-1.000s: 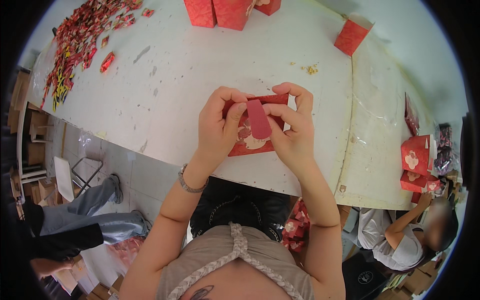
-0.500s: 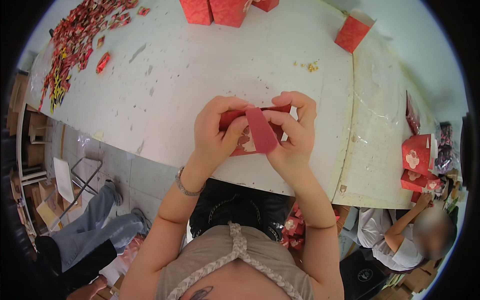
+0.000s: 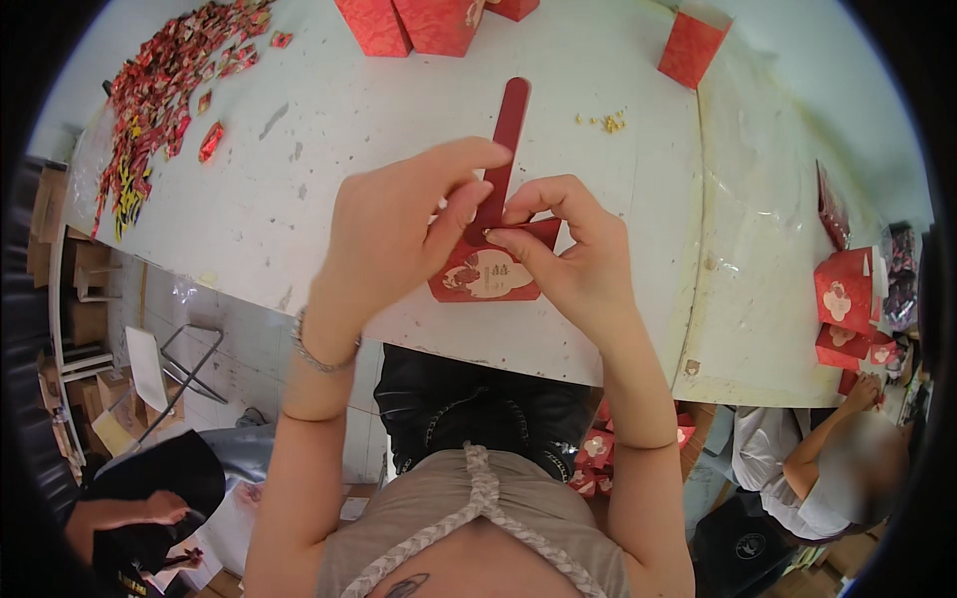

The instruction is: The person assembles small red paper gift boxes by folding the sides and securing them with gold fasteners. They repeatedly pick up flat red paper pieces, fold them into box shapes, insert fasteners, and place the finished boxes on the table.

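A small red paper box [image 3: 494, 275] with a cream flower motif sits near the table's front edge. From its rim a long dark red strap [image 3: 512, 112] stretches away across the table, its rounded end free. My right hand [image 3: 573, 239] is closed in a pinch at the box's rim, where the strap meets it. A tiny shiny spot shows by the thumb tip; I cannot make out what it is. My left hand [image 3: 399, 219] hovers at the strap's left side, forefinger and thumb apart, the fingertip close to or touching the strap. Its other fingers are hidden.
Small gold fasteners [image 3: 611, 124] lie beyond my right hand. Red boxes [image 3: 439, 25] stand at the far edge, another box [image 3: 695, 48] at far right. Wrapped red packets [image 3: 164, 80] are heaped far left. A co-worker [image 3: 797, 468] handles red boxes at right; another person [image 3: 150, 498] is lower left.
The strap, earlier folded toward me over the box, now extends away. My left hand has let go of the box and moved left. My right hand has shifted to the rim.
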{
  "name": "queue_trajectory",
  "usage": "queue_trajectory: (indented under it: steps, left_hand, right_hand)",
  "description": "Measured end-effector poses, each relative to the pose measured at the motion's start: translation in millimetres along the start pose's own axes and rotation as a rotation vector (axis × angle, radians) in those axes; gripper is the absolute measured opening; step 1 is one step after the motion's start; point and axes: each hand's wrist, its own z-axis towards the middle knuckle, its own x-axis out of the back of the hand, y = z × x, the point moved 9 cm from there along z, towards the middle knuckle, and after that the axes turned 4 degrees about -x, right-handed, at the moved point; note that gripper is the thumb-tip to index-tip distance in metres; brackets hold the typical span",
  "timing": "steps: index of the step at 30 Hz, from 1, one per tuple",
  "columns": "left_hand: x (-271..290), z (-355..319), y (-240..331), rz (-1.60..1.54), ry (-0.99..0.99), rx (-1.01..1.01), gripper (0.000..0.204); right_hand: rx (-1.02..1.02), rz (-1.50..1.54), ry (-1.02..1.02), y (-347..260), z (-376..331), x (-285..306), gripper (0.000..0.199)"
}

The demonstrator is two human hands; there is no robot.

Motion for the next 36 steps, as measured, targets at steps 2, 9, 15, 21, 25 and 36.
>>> queue_trajectory:
  steps: [2,9,15,21,25,36]
  left_hand:
    - [-3,11,6,0.108,-0.175,-0.110,0.030]
    - [-12,28,5,0.320,-0.333,-0.068,0.029]
    - [-10,-29,-26,-0.404,-0.062,0.446,0.017]
    - [-7,-40,-28,-0.481,0.084,0.471,0.014]
    - [-5,-40,-23,-0.436,0.112,0.388,0.011]
    - [-1,-37,-3,-0.260,-0.019,0.187,0.019]
  right_hand:
    - [0.016,0.003,-0.008,-3,-2,-2,0.024]
    - [0.158,-0.006,0.013,-6,-7,-1,0.023]
    - [0.381,0.003,0.059,-13,-12,4,0.026]
    - [0.353,0.067,0.068,-10,-11,3,0.021]
    - [0.355,0.094,0.082,-8,-10,3,0.020]
    - [0.263,0.112,0.088,-4,-7,3,0.023]
